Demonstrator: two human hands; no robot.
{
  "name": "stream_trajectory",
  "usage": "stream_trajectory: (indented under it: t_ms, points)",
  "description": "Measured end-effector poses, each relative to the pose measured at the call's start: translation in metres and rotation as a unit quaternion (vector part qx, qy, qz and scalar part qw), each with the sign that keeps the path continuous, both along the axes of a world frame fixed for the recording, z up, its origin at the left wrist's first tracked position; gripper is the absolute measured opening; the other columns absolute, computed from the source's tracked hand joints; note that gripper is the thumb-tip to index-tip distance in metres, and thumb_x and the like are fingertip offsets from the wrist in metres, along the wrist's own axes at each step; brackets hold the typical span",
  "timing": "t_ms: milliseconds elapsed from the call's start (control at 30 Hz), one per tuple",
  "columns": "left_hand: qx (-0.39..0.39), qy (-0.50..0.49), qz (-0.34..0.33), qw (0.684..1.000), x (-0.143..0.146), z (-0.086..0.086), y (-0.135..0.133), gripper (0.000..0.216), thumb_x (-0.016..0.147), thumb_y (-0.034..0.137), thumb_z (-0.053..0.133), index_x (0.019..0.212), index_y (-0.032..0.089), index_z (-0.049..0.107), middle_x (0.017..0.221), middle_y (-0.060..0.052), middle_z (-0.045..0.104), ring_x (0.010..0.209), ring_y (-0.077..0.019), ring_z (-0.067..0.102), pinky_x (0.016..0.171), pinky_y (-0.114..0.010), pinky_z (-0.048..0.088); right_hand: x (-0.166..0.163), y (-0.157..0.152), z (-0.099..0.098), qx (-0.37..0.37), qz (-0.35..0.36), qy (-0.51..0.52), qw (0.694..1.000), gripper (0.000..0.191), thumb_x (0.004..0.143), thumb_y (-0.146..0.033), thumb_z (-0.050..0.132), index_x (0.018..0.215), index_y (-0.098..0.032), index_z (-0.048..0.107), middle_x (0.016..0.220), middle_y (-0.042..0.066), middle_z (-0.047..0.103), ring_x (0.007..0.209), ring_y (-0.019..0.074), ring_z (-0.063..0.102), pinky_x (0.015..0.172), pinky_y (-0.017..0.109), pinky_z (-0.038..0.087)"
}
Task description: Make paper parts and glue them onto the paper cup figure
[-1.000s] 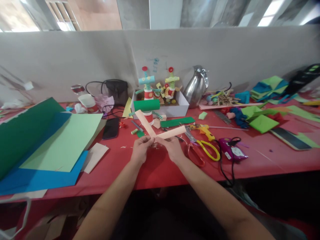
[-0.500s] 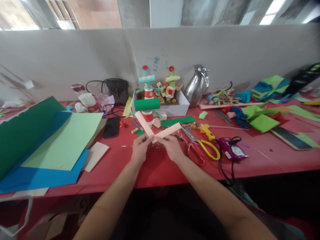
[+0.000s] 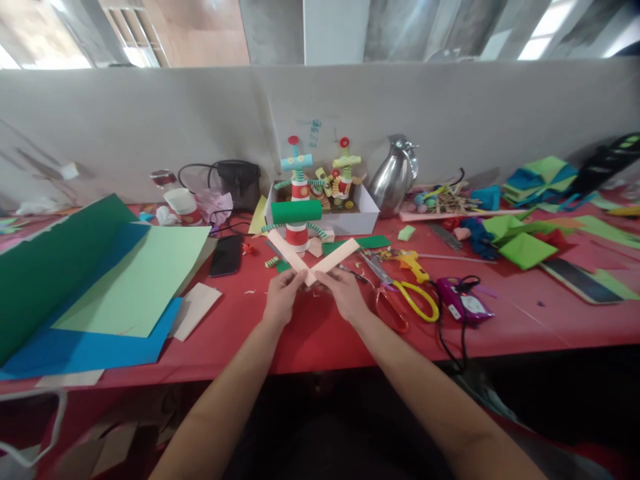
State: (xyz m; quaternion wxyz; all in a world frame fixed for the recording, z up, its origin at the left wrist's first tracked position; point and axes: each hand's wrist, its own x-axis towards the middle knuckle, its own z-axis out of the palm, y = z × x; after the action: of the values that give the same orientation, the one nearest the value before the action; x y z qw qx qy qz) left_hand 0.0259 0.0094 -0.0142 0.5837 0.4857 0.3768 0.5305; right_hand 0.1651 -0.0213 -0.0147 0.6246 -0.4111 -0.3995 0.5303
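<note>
Two pale peach paper strips meet at one end in a V, pinched between both hands above the red table. My left hand is closed on the joined end from the left, thumb on top. From the right, my right hand grips the same corner. Whether the strips are one folded piece or two cannot be made out. Just beyond stands a paper-cup figure with a green paper tube and coiled green-and-white arms. To the right of my right hand lie yellow-handled scissors and red-handled scissors.
A white box holding paper figures stands against the partition, beside a steel jug. Coloured paper sheets and a phone lie left. A yellow glue gun, purple packet with black cable, and paper scraps lie right.
The view has shifted slightly. Both hands keep their pinch on the strips, and the V has barely changed, its arms sitting marginally lower on the left and higher on the right.
</note>
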Motion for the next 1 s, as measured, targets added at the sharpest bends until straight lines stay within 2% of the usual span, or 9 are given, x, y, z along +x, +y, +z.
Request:
stream_trajectory:
  t_ms: [167,333,500,633,733,867,1000]
  points:
    - [0.005,-0.032,0.008,0.999,-0.0001,-0.0029,0.0008,0.027,0.068,0.041,0.08,0.073,0.015,0.073,0.066,0.0,0.067,0.064,-0.0116,0.06,0.068,-0.025,0.05,0.0015,-0.0023,0.0006,0.053,-0.031,-0.111,0.992,0.018,0.072,-0.036,0.077,0.082,-0.021,0.076,0.081,0.002,0.075,0.076,0.0206,0.066,0.076,0.034,0.051]
    - [-0.032,-0.069,0.0,0.997,-0.0017,0.0007,0.0011,0.029,0.055,0.035,0.088,0.074,0.015,0.077,0.073,-0.003,0.073,0.069,-0.0137,0.064,0.074,-0.027,0.052,0.0024,-0.0009,0.0,0.083,-0.037,-0.103,0.99,0.022,0.073,-0.038,0.075,0.089,-0.022,0.077,0.088,0.003,0.076,0.085,0.0248,0.069,0.081,0.037,0.052]
    - [-0.036,-0.074,0.003,0.997,-0.0018,0.0,0.0028,0.029,0.052,0.033,0.089,0.07,0.015,0.077,0.069,-0.004,0.073,0.066,-0.0148,0.065,0.072,-0.029,0.053,0.0023,-0.0016,0.0037,0.089,-0.055,-0.138,0.985,0.021,0.073,-0.04,0.074,0.083,-0.021,0.076,0.082,0.003,0.075,0.08,0.0239,0.068,0.077,0.036,0.052]
    - [-0.035,-0.068,0.005,0.997,-0.0006,-0.0012,0.0037,0.025,0.054,0.033,0.088,0.063,0.015,0.075,0.061,-0.003,0.07,0.058,-0.0121,0.061,0.063,-0.025,0.05,0.0017,-0.0019,0.0025,0.073,-0.063,-0.156,0.983,0.021,0.073,-0.041,0.072,0.076,-0.02,0.072,0.072,0.001,0.072,0.07,0.0206,0.064,0.068,0.032,0.05]
    - [-0.035,-0.076,-0.012,0.996,0.0003,0.0007,0.0021,0.021,0.058,0.031,0.086,0.066,0.015,0.075,0.064,-0.003,0.07,0.058,-0.0107,0.059,0.06,-0.023,0.049,0.0023,-0.0013,-0.0008,0.064,-0.06,-0.147,0.985,0.022,0.073,-0.042,0.072,0.072,-0.02,0.071,0.069,0.001,0.07,0.066,0.0191,0.061,0.064,0.031,0.048]
    - [-0.045,-0.062,-0.04,0.996,0.0007,0.0037,-0.0016,0.023,0.063,0.031,0.083,0.078,0.014,0.077,0.067,-0.005,0.071,0.062,-0.0124,0.061,0.056,-0.021,0.046,0.0044,-0.0011,-0.0027,0.036,-0.021,-0.131,0.991,0.022,0.07,-0.042,0.076,0.068,-0.02,0.071,0.065,0.0,0.066,0.062,0.0173,0.058,0.062,0.03,0.046]
    - [-0.05,-0.02,-0.02,0.998,0.0013,0.0035,-0.002,0.022,0.064,0.032,0.082,0.068,0.012,0.075,0.061,-0.005,0.069,0.056,-0.0111,0.058,0.051,-0.021,0.043,0.0048,-0.0004,-0.0018,0.026,-0.02,-0.088,0.996,0.023,0.066,-0.04,0.079,0.073,-0.02,0.071,0.067,-0.001,0.066,0.062,0.0153,0.056,0.063,0.029,0.045]
